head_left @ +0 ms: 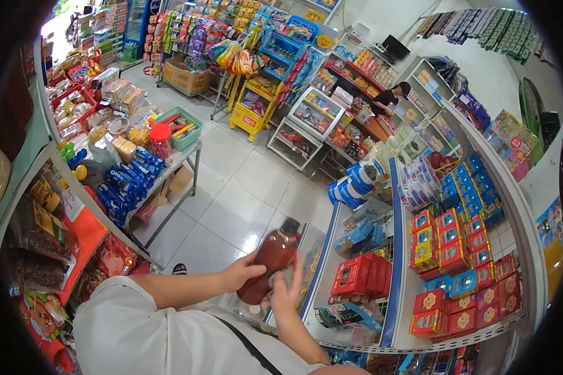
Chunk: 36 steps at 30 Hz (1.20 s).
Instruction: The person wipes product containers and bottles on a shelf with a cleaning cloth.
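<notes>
A bottle [270,261] of dark reddish-brown liquid with a black cap is held tilted in front of my body, its top pointing away and to the right. My left hand [244,274] grips its left side, the thumb lying across the bottle. On the lower right side, my right hand [286,292] holds it too, with one finger stretched up along it and the thumb against its front. Below the bottle are some small containers [255,309], partly hidden by it and my hands.
Shelves on my right carry red boxes [360,275], yellow-and-red boxes [424,240] and white-and-blue tubs [419,181]. At left, a table holds blue packets [128,184], a red-lidded jar [161,139] and a green basket [184,134]. A person [391,100] in black stands behind a far counter.
</notes>
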Each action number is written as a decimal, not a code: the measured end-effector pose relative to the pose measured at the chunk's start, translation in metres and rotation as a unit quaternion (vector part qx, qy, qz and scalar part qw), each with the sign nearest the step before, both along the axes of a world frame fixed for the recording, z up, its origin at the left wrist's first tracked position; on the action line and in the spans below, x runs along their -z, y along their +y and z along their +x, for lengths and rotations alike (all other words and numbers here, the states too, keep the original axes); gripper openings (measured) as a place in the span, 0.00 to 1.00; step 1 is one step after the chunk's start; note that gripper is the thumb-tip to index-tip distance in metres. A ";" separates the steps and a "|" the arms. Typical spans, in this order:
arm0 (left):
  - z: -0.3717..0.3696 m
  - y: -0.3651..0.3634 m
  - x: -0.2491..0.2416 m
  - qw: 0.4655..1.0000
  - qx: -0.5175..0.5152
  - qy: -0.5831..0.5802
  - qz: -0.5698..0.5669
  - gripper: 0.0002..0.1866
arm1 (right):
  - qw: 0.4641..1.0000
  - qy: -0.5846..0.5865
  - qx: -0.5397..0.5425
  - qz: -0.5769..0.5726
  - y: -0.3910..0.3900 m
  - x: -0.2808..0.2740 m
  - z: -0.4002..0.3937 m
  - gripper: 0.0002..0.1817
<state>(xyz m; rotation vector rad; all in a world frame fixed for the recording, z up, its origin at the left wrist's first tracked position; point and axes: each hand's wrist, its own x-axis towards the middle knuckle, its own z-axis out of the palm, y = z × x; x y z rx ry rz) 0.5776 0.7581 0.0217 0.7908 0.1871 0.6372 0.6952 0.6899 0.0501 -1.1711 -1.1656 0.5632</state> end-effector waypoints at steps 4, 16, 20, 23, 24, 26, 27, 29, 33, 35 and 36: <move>-0.006 0.027 -0.026 0.997 0.024 -0.057 -0.048 0.39 | 0.990 -0.139 -0.002 -0.033 -0.014 0.019 -0.012 0.39; -0.001 -0.019 0.008 0.975 0.150 -0.023 -0.161 0.36 | 0.998 0.031 0.033 0.035 0.026 -0.031 0.011 0.32; -0.007 0.014 -0.018 0.990 0.018 -0.120 -0.073 0.37 | 0.997 -0.010 -0.022 -0.075 0.008 -0.010 -0.011 0.29; -0.021 0.035 -0.022 0.990 -0.001 -0.128 -0.060 0.38 | 0.994 0.055 -0.047 -0.082 0.003 0.000 -0.026 0.28; -0.020 0.033 -0.026 0.988 -0.036 -0.138 -0.055 0.38 | 0.982 0.163 -0.050 -0.082 0.004 0.002 -0.033 0.28; -0.016 0.024 -0.035 0.982 -0.100 -0.154 -0.047 0.39 | 0.923 0.374 -0.050 -0.080 0.004 0.005 -0.044 0.27; -0.016 0.023 -0.031 0.989 -0.103 -0.108 0.017 0.40 | 0.890 0.436 -0.064 -0.120 0.008 0.002 -0.045 0.30; -0.014 0.023 -0.021 0.983 -0.103 -0.017 0.149 0.43 | 0.808 0.552 -0.130 -0.161 0.004 0.009 -0.037 0.32; -0.010 0.022 -0.041 0.951 -0.063 -0.006 0.302 0.45 | 0.751 0.610 -0.129 -0.217 0.001 0.025 -0.029 0.24; -0.007 0.024 -0.024 0.937 -0.059 0.015 0.344 0.44 | 0.755 0.608 -0.104 -0.222 0.001 0.029 -0.028 0.17; -0.006 0.024 -0.017 0.929 -0.058 0.025 0.364 0.43 | 0.771 0.584 -0.072 -0.245 0.000 0.023 -0.029 0.16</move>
